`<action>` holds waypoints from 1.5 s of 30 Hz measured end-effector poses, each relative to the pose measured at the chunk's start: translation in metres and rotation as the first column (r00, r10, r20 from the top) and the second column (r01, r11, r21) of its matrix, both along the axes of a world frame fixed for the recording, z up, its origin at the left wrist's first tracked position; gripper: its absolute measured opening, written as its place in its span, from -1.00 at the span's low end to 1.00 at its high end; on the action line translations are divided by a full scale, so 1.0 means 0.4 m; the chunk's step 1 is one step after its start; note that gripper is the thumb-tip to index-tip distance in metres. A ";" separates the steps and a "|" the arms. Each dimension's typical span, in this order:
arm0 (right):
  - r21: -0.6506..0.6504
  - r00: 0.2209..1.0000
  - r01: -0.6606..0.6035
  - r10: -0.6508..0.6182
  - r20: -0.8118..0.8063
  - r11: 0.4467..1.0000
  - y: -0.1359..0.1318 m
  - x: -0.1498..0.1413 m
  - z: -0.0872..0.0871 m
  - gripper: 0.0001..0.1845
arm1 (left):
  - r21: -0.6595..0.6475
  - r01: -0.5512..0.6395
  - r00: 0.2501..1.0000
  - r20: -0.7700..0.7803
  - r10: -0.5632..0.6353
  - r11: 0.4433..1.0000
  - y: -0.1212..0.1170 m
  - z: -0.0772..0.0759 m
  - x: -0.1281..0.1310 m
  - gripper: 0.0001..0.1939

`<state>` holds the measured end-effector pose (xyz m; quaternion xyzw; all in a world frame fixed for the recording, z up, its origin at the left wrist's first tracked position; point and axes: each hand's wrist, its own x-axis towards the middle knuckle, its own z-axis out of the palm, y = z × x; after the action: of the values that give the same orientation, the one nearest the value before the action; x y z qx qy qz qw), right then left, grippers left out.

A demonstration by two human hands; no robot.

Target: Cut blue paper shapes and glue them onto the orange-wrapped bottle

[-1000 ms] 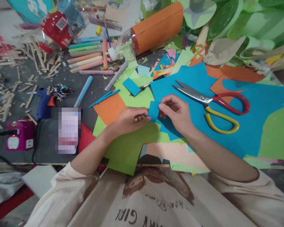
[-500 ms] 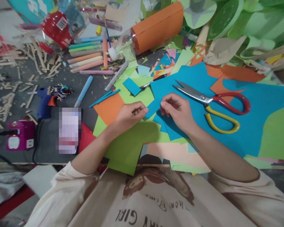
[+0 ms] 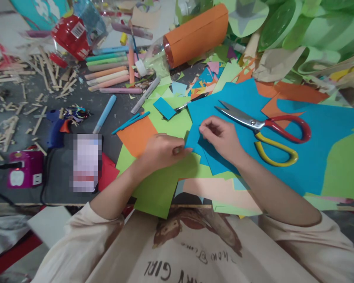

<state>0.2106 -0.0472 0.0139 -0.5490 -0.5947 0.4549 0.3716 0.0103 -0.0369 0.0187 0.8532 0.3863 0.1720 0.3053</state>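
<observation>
Between my hands is a small strip of blue paper (image 3: 192, 140). My left hand (image 3: 165, 150) pinches its lower left end, thumb and fingers pressed together. My right hand (image 3: 219, 135) is closed on its other end, the fingertips curled and partly hidden. Under the right hand spreads a large blue paper sheet (image 3: 300, 173) with cut edges. Scissors (image 3: 255, 124) with one red and one yellow handle rest on that sheet, blades pointing left. Green paper (image 3: 156, 184) lies below the left hand. A small blue paper rectangle (image 3: 164, 108) sits beyond it.
Left of my hands lie a phone (image 3: 87, 163), a blue glue gun (image 3: 55, 127) and a purple power adapter (image 3: 25, 169). Markers (image 3: 109, 72) and scattered wooden sticks (image 3: 10, 122) lie farther back. An orange paper-wrapped bottle (image 3: 197, 35) stretches across the back.
My left hand has turned and shifted slightly down and right at the strip's end, and the strip has tilted with it. The right hand has barely moved.
</observation>
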 end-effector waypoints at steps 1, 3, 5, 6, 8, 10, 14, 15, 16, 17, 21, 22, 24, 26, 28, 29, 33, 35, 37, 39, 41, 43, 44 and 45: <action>0.007 0.997 -0.045 0.045 0.066 0.999 0.002 0.001 0.001 -0.66 | 0.099 0.023 1.000 -0.020 -0.021 0.995 -0.009 0.004 0.001 -0.53; 0.006 0.971 -0.141 0.137 0.197 0.990 0.007 0.000 0.002 -0.74 | 0.275 0.032 0.998 -0.054 -0.018 0.961 -0.033 0.017 0.006 -0.55; 0.002 0.933 -0.202 0.192 0.304 0.979 0.013 -0.001 0.004 -0.78 | 0.414 0.052 0.996 -0.088 -0.017 0.909 -0.060 0.031 0.011 -0.61; 0.003 0.916 -0.220 0.205 0.345 0.976 0.016 -0.002 0.005 -0.78 | 0.456 0.074 0.993 -0.117 -0.022 0.887 -0.072 0.036 0.013 -0.66; 0.000 0.889 -0.239 0.219 0.403 0.971 0.023 -0.004 0.006 -0.79 | 0.512 0.133 0.984 -0.168 -0.052 0.849 -0.090 0.036 0.015 -0.76; -0.012 0.868 -0.247 0.227 0.442 0.969 0.030 -0.006 0.006 -0.79 | 0.546 0.172 0.979 -0.190 -0.078 0.820 -0.100 0.025 0.013 -0.79; -0.007 0.842 -0.234 0.206 0.499 0.972 0.041 -0.015 0.004 -0.79 | 0.549 0.183 0.976 -0.201 -0.083 0.816 -0.104 -0.004 0.005 -0.80; 0.001 0.834 -0.228 0.195 0.516 0.974 0.044 -0.019 0.005 -0.79 | 0.541 0.179 0.976 -0.204 -0.078 0.822 -0.104 -0.009 0.003 -0.80; 0.006 0.823 -0.225 0.187 0.536 0.974 0.046 -0.023 0.006 -0.79 | 0.532 0.174 0.976 -0.206 -0.073 0.829 -0.104 -0.011 0.001 -0.81; 0.005 0.808 -0.223 0.182 0.560 0.975 0.048 -0.028 0.008 -0.79 | 0.527 0.168 0.976 -0.206 -0.067 0.833 -0.104 -0.012 -0.001 -0.81; -0.030 0.730 -0.236 0.198 0.655 0.971 0.058 -0.048 0.020 -0.77 | 0.511 0.147 0.972 -0.233 -0.028 0.847 -0.106 -0.006 -0.006 -0.78; -0.039 0.713 -0.240 0.204 0.671 0.970 0.061 -0.052 0.023 -0.76 | 0.508 0.144 0.970 -0.244 -0.018 0.849 -0.107 -0.004 -0.007 -0.78; -0.048 0.685 -0.243 0.206 0.699 0.969 0.064 -0.057 0.026 -0.75 | 0.504 0.144 0.965 -0.260 -0.009 0.852 -0.108 -0.002 -0.008 -0.78; -0.043 0.665 -0.246 0.201 0.720 0.968 0.065 -0.060 0.026 -0.74 | 0.501 0.147 0.964 -0.266 -0.010 0.853 -0.111 -0.002 -0.007 -0.77; -0.025 0.654 -0.256 0.193 0.731 0.966 0.064 -0.059 0.023 -0.73 | 0.489 0.151 0.961 -0.277 -0.011 0.859 -0.113 -0.001 -0.007 -0.77; -0.015 0.651 -0.266 0.191 0.735 0.964 0.064 -0.058 0.020 -0.73 | 0.479 0.153 0.957 -0.289 -0.009 0.864 -0.115 0.000 -0.006 -0.76; 0.053 0.632 -0.303 0.159 0.758 0.952 0.067 -0.056 0.007 -0.76 | 0.447 0.175 0.936 -0.351 -0.008 0.877 -0.121 0.003 -0.007 -0.75; 0.123 0.616 -0.341 0.123 0.778 0.932 0.072 -0.058 0.002 -0.75 | 0.459 0.175 0.935 -0.355 0.000 0.871 -0.122 0.002 -0.008 -0.75; 0.205 0.606 -0.422 0.107 0.788 0.883 0.079 -0.061 -0.001 -0.71 | 0.490 0.165 0.943 -0.333 0.009 0.856 -0.122 -0.001 -0.008 -0.75; 0.260 0.609 -0.515 0.135 0.782 0.816 0.086 -0.063 -0.004 -0.64 | 0.523 0.150 0.955 -0.297 0.014 0.839 -0.120 -0.005 -0.007 -0.76; 0.278 0.614 -0.570 0.177 0.769 0.773 0.092 -0.063 -0.007 -0.59 | 0.539 0.131 0.964 -0.264 0.018 0.832 -0.117 -0.008 -0.006 -0.77; 0.271 0.617 -0.590 0.209 0.758 0.761 0.096 -0.060 -0.009 -0.56 | 0.536 0.116 0.970 -0.244 0.021 0.836 -0.114 -0.009 -0.006 -0.77; 0.269 0.621 -0.591 0.217 0.753 0.760 0.097 -0.057 -0.010 -0.56 | 0.531 0.112 0.971 -0.240 0.022 0.840 -0.113 -0.009 -0.007 -0.78; 0.271 0.626 -0.593 0.222 0.747 0.758 0.097 -0.055 -0.010 -0.57 | 0.526 0.109 0.971 -0.238 0.022 0.843 -0.112 -0.008 -0.008 -0.79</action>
<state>0.1888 -0.0084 0.0098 -0.4045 -0.8945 0.1300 0.1389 0.0073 -0.0819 0.0155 0.9272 0.3365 0.1641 0.0111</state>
